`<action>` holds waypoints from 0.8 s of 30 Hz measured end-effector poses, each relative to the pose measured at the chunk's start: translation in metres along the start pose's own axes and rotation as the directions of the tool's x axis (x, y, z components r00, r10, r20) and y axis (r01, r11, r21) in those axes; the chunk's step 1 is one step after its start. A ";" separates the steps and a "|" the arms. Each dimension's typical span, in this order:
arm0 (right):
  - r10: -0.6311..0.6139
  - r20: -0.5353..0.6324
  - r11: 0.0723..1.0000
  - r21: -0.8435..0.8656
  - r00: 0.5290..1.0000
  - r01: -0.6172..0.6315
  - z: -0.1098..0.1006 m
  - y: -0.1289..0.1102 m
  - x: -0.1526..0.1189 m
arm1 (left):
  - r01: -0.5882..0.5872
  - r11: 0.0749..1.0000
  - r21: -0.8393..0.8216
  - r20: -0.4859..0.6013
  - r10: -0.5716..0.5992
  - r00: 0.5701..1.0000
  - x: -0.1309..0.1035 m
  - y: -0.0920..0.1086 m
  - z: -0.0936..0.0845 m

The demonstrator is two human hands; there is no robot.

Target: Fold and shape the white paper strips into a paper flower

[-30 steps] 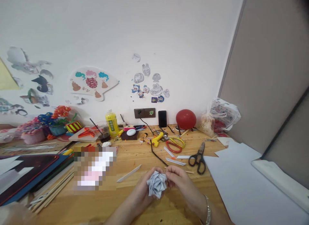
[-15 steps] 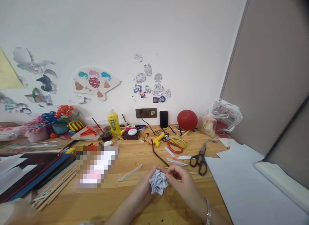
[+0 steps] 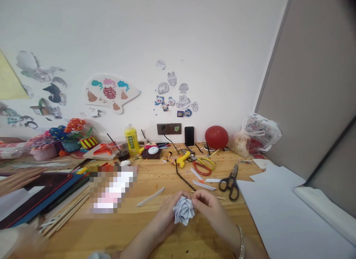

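A folded white paper flower (image 3: 183,210) with many pointed petals is held low in the middle of the view, over the wooden table (image 3: 111,236). My left hand (image 3: 167,213) is wrapped round its left side and back. With thumb and forefinger pressed together, my right hand (image 3: 204,203) pinches the flower's upper right edge; a bracelet is on that wrist. Left of my hands lies a single paper strip (image 3: 150,197). More paper strips (image 3: 204,185) and black-handled scissors (image 3: 230,184) are beyond my right hand.
Large white paper sheets (image 3: 280,210) cover the right side. Behind are a yellow glue gun (image 3: 183,160), red-and-yellow scissors (image 3: 204,167), a yellow bottle (image 3: 131,139) and a red balloon (image 3: 216,137). Wooden sticks (image 3: 68,214) lie left. Another person's hand (image 3: 20,179) is at the far left.
Another person's hand has come into view at the far left, over the dark board. My fingers stay on the flower, which looks slightly turned.
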State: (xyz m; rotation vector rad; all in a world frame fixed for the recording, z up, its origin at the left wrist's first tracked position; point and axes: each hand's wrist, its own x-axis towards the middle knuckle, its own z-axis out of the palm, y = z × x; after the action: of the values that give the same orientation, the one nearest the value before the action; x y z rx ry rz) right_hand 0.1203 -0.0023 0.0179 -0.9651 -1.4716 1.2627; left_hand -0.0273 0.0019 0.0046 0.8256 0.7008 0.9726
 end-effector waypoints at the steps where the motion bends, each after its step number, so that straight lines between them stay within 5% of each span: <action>1: 0.013 0.011 1.000 0.018 1.000 -0.013 0.000 -0.001 0.000 | 0.006 1.000 -0.011 0.010 -0.006 1.000 -0.001 0.001 0.001; 17: 0.015 -0.034 0.999 0.038 0.999 -0.014 -0.003 0.012 0.007 | 0.088 0.982 -0.169 0.004 -0.089 0.996 0.005 -0.005 -0.003; 21: -0.070 -0.168 0.997 -0.038 0.983 0.065 -0.006 0.019 0.010 | -0.045 0.943 -0.330 -0.039 0.034 0.999 0.011 -0.001 -0.009; 24: -0.109 -0.150 0.987 -0.132 0.983 0.089 -0.004 0.027 0.012 | -0.164 0.924 -0.346 -0.057 0.153 0.987 0.013 0.003 -0.012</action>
State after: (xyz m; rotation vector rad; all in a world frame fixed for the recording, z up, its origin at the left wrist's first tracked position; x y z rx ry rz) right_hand 0.1208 0.0143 -0.0066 -1.0360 -1.4699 1.0098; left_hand -0.0332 0.0183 -0.0013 0.5597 0.4692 1.2167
